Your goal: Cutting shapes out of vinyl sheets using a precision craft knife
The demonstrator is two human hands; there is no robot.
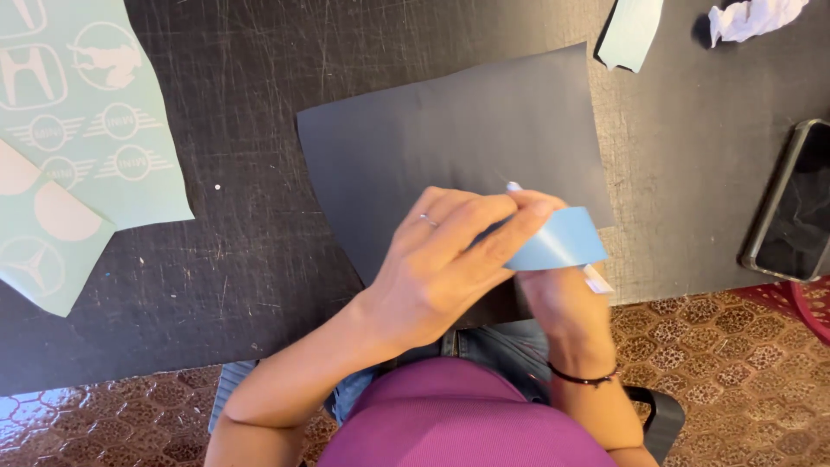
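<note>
blue strip [558, 242] — pinched between both hands [484, 259].

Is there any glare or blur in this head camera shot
Head view: soft glare on the blue strip pinched by the left hand and right hand, sheen on the phone, sharp scratches on the dark table, little blur.

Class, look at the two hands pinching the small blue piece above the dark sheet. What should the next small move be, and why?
Probably keep peeling: the left hand and right hand pinch the small blue piece together, a white layer showing at its edges. It hangs over the dark sheet, not yet laid down, so separating the layers seems to come first.
</note>
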